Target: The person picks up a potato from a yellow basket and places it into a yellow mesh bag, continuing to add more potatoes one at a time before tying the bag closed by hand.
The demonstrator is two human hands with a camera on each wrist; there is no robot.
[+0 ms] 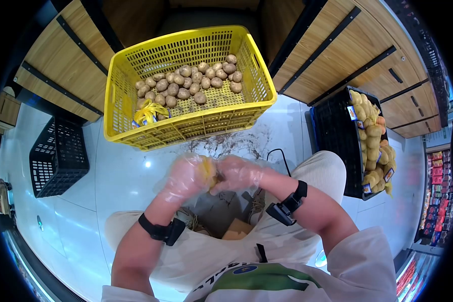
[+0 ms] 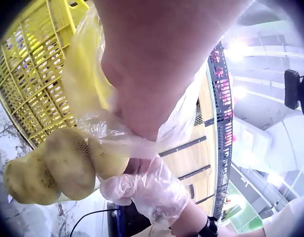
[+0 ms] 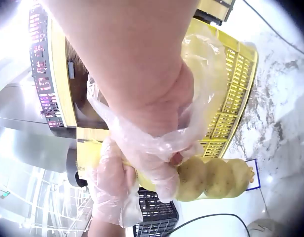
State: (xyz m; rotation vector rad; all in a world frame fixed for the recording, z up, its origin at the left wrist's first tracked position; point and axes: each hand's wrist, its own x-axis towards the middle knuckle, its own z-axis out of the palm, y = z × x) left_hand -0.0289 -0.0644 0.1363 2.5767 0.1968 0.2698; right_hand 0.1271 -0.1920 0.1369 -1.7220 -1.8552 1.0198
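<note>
Both hands wear clear plastic gloves and meet in front of the body, below the yellow crate. A yellow net bag of potatoes (image 2: 70, 163) hangs from them, several potatoes packed in a row. My left hand (image 1: 189, 172) grips the gathered yellow netting (image 1: 206, 171) at the bag's upper end. Right beside it, my right hand (image 1: 236, 173) curls its fingers round the same bag. In the right wrist view the potatoes (image 3: 216, 178) stick out past the right hand, with a blue-edged label (image 3: 254, 174) at the far end.
The yellow crate (image 1: 201, 123) holds loose potatoes (image 1: 183, 83) and a bundle of yellow nets (image 1: 148, 111) with labels. A black crate (image 1: 60, 158) stands at left. At right, another black crate (image 1: 337, 146) is heaped with filled net bags (image 1: 372, 138). Dirt (image 1: 231, 145) is smeared on the floor.
</note>
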